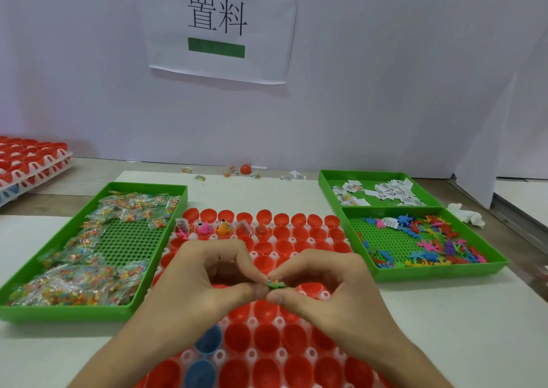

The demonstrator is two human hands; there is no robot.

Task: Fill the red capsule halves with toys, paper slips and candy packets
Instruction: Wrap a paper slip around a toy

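Head view: both hands meet over the middle of the white holder rack [311, 353] on the tabletop [444, 328]. The left hand [204, 272] and right hand [323, 286] each pinch the same small green toy [275, 283] between thumb and fingertips, the other fingers curled. The toy is held just above the red capsule halves [299, 233], touching none of them.

- The red capsule halves sit open side up in rows across the rack. A few in the second row from the back hold items already: pink and orange toys, a slip, a packet [204, 229].
- Two blue capsule halves [209, 338] sit among the red ones at near left.
- Left of the rack: a green tray [59, 313] with candy packets [89, 269] heaped around its bare centre.
- Right of the rack: a near green tray [439, 272] with mixed-colour toys [439, 239], and a far green tray [323, 180] with paper slips [388, 190].
- Along the back wall lie loose packets, two slips and one closed red capsule [245, 168].
- Far left: stacked racks of red capsules [29, 156].
- Crumpled white tissue [467, 214] sits beyond the toy tray.
- A paper sign [219, 22] hangs on the wall.
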